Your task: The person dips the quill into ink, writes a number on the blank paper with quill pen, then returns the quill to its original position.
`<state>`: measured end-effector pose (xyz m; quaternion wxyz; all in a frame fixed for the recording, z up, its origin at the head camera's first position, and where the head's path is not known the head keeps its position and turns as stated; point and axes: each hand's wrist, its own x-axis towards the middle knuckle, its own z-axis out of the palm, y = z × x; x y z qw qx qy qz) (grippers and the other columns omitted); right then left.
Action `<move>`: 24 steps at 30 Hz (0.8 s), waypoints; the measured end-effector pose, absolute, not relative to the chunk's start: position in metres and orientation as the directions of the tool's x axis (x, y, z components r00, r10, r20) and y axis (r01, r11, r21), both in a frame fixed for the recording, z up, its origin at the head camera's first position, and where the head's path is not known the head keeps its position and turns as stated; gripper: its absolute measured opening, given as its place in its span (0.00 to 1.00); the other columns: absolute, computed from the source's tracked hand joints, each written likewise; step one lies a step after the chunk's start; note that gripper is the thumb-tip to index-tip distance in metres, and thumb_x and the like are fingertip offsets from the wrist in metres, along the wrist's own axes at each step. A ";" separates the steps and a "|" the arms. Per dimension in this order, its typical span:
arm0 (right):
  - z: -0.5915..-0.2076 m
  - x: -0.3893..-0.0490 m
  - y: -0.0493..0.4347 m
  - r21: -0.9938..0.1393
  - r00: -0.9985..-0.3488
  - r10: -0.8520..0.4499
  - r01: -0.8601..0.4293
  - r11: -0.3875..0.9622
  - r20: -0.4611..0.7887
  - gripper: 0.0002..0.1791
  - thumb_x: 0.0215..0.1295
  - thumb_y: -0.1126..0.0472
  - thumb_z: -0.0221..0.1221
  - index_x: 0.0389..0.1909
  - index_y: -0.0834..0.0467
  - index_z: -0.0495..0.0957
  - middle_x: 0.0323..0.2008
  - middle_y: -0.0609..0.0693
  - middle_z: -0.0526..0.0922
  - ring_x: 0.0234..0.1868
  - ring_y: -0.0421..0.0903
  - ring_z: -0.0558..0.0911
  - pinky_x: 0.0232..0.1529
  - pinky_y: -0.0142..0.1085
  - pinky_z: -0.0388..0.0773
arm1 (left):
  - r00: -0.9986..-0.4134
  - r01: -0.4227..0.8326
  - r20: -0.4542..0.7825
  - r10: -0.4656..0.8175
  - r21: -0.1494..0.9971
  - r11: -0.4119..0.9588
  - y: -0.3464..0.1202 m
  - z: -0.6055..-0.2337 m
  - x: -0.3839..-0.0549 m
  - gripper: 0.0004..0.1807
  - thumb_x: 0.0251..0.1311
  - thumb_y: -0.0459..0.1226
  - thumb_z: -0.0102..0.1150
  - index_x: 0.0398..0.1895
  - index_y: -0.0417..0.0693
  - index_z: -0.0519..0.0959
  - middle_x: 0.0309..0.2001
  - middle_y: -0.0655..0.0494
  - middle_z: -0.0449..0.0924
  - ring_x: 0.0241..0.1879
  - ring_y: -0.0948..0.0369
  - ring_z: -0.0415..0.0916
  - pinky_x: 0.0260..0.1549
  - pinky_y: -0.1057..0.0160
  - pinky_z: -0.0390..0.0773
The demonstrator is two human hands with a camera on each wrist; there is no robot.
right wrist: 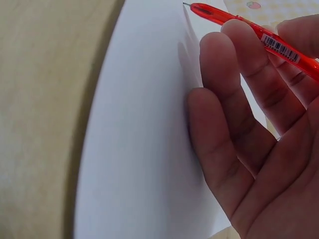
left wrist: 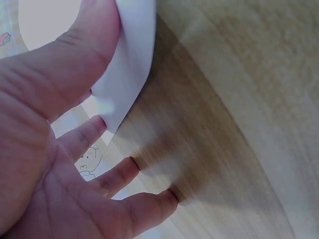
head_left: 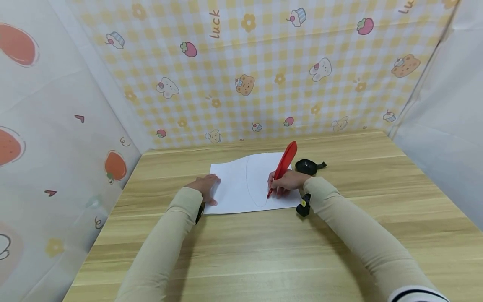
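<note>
Paper (head_left: 232, 184), wide tabletop (head_left: 260, 251) off its near edge

Fabric booth (head_left: 45, 96), checked cartoon backdrop (head_left: 260, 54), white side sheets (head_left: 453, 138), woodgrain table (head_left: 245, 256)

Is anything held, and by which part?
The right hand pinches the red pen by its lower barrel, above the tip; the left hand only rests on the paper.

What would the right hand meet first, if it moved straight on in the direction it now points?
Probably the white paper sheet: the right hand, holding the red feather-shaped pen, points forward and leftward, low over it. Whether the fingers touch the sheet is hard to tell.
</note>
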<state>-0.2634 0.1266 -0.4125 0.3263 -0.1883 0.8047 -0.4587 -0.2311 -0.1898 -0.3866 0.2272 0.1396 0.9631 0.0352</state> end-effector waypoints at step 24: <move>-0.411 -0.267 0.122 -0.850 -0.812 -0.494 0.003 0.527 -0.310 0.05 0.64 0.63 0.53 0.35 0.57 0.77 0.28 0.53 0.82 0.27 0.47 0.79 0.28 0.35 0.77 | -0.858 0.245 -0.434 0.274 0.123 0.962 -0.189 -0.385 -0.229 0.45 0.54 0.43 0.71 0.73 0.46 0.58 0.75 0.43 0.48 0.70 0.37 0.49 0.65 0.42 0.57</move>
